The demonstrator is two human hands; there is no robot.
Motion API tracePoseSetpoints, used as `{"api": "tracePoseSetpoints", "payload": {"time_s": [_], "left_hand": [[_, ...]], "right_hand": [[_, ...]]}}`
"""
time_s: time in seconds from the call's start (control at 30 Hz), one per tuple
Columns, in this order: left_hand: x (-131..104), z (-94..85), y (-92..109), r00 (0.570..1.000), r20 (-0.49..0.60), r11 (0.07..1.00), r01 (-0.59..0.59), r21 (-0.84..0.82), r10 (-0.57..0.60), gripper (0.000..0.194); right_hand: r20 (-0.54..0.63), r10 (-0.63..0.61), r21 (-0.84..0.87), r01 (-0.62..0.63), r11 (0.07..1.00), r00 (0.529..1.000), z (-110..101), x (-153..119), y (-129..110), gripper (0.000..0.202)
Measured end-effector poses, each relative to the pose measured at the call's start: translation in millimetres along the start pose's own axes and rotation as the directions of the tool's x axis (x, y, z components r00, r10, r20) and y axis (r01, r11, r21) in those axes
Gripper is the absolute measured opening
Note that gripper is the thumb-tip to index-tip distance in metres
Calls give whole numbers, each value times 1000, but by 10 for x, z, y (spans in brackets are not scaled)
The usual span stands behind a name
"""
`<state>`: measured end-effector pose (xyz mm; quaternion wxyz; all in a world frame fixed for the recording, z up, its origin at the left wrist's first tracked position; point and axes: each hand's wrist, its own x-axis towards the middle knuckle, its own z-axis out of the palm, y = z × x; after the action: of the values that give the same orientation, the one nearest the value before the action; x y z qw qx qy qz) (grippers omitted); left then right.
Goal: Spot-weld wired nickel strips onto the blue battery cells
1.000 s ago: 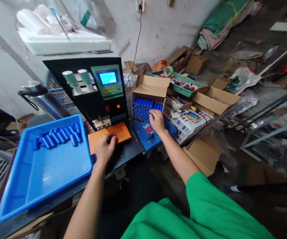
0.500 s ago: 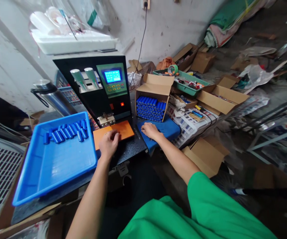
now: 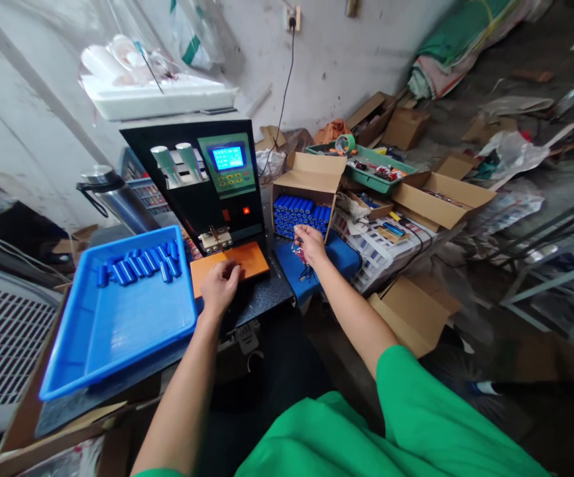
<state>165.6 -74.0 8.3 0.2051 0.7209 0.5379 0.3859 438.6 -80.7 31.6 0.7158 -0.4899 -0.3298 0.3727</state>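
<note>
My left hand lies on the orange board in front of the spot welder. Its fingers are curled in, and whatever they hold is hidden. Just behind it are the welder's electrode pins. My right hand is closed in a pinch above the blue cloth, on a small reddish part with thin wires, partly blurred. More dark wires lie beneath on the cloth. Behind this hand, an open carton holds stacked blue cylindrical cells.
A blue tray with several blue cells stands to the left. Behind it is a steel flask. At the right are a green tray, cardboard boxes and a white basket. A black cable hangs down the wall.
My right hand has risen from the cloth with its fingertips pinched, uncovering the wires below. My left hand stays on the orange board. The view has shifted slightly.
</note>
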Motion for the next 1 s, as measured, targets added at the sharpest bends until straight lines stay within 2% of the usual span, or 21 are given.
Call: {"api": "tracePoseSetpoints", "payload": {"time_s": [0.07, 0.17, 0.23, 0.33, 0.43, 0.53, 0.7, 0.8, 0.9, 1.0], "left_hand": [[-1, -7, 1, 1000, 9, 999, 10, -53, -9, 35], [-40, -17, 33, 997, 61, 960, 57, -275, -42, 40], [-108, -29, 111, 995, 88, 894, 80, -441, -46, 43], [-254, -46, 310, 991, 127, 819, 105, -564, -40, 44], [-379, -47, 502, 979, 196, 774, 170, -610, -61, 44], [-440, -38, 583, 970, 229, 744, 212, -634, -82, 41], [-480, -33, 528, 970, 189, 708, 243, -664, -156, 37], [-496, -60, 472, 974, 178, 697, 225, -681, -140, 33], [-490, -116, 409, 982, 156, 729, 181, -661, -103, 29], [-465, -187, 326, 988, 136, 785, 145, -602, -78, 24]], "right_hand": [[30, 46, 113, -49, 992, 999, 61, -77, -36, 31], [107, 62, 205, -83, 975, 992, 189, -260, -91, 33], [167, 47, 218, -83, 973, 985, 294, -397, -123, 34], [228, 25, 157, -62, 986, 973, 464, -586, -143, 35], [247, 8, 72, -27, 997, 969, 623, -734, -129, 35], [254, -13, 11, 11, 1000, 967, 747, -842, -95, 36], [262, -32, -25, 40, 999, 965, 837, -938, -26, 36], [276, 19, -37, -9, 999, 961, 842, -969, 29, 38], [383, 100, -58, -84, 995, 918, 841, -1009, 89, 42], [524, 98, -113, -45, 993, 846, 849, -1059, 143, 38]]}}
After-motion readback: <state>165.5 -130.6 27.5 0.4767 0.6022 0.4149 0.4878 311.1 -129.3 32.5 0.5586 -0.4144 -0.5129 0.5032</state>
